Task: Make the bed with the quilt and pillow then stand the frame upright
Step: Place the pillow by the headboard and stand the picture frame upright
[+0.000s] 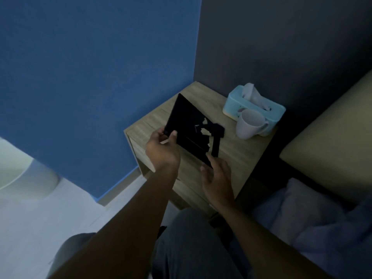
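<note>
A black picture frame [188, 125] is tilted over the wooden bedside table [231, 158], its back with the fold-out stand facing me. My left hand [163, 152] grips the frame's lower left corner between thumb and fingers. My right hand [218, 178] touches the frame's lower right corner with straight fingers. The stand strip hangs down near my right fingertips. A bluish pillow [314, 216] lies on the bed at the lower right, under the beige headboard [330, 137].
A light blue tissue box [237, 101] stands at the table's back right, with a white mug [249, 125] right in front of it. A blue wall is on the left, a dark wall behind the table. Pale floor lies at the lower left.
</note>
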`<state>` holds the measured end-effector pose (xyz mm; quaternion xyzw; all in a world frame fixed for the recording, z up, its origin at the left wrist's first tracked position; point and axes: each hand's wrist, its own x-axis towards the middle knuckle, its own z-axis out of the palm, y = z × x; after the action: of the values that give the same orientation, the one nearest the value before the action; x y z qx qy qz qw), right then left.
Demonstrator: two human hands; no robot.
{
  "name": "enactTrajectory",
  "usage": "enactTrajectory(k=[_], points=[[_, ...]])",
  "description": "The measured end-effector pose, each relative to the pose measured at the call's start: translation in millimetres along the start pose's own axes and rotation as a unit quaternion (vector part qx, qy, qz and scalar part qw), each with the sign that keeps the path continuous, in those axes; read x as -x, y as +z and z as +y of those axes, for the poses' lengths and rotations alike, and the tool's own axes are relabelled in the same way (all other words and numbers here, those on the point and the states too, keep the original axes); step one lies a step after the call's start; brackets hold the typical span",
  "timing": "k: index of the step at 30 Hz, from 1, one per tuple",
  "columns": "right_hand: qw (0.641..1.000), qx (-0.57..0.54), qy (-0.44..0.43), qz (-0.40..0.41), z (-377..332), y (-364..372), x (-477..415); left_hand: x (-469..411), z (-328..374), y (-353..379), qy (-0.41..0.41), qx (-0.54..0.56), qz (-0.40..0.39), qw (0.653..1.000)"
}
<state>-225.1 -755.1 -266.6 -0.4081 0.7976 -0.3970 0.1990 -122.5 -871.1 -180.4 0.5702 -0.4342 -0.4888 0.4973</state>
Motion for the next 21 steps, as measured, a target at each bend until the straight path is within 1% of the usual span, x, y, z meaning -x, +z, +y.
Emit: enactTrajectory(k=[4, 6, 9, 13, 18, 21], points=[[0.997, 0.012, -0.033, -0.071, -4.5, -4.5, 3.5, 0.4, -1.9, 5.5, 0.008, -0.003, -0.048, 0.999], [0.995, -0.003, -0.041, -0.090, -6.8, -11.5, -0.4, -5.6, -0.4, 7.4, 0.005, 0.013, -0.048, 0.999], [0.996, -0.008, -0.058, -0.072, -12.5, -24.6, -19.5, -18.0, 7.7, 8.3, -0.023, 0.016, -0.024, 0.999], [0.992, 0.071, -0.106, -0.004, -22.4, -33.4, -60.4, -26.7, 16.2, 4.0, -0.012, -0.008, -0.011, 1.000], [0.979, 0.161, -0.122, -0.013, -26.4, -33.2, -84.7, -33.0, 20.5, -7.0, 0.017, -0.055, -0.011, 0.998], [0.978, 0.160, -0.134, -0.011, -25.9, -32.0, -86.4, -35.5, 21.7, -10.9, 0.038, -0.086, -0.023, 0.995]])
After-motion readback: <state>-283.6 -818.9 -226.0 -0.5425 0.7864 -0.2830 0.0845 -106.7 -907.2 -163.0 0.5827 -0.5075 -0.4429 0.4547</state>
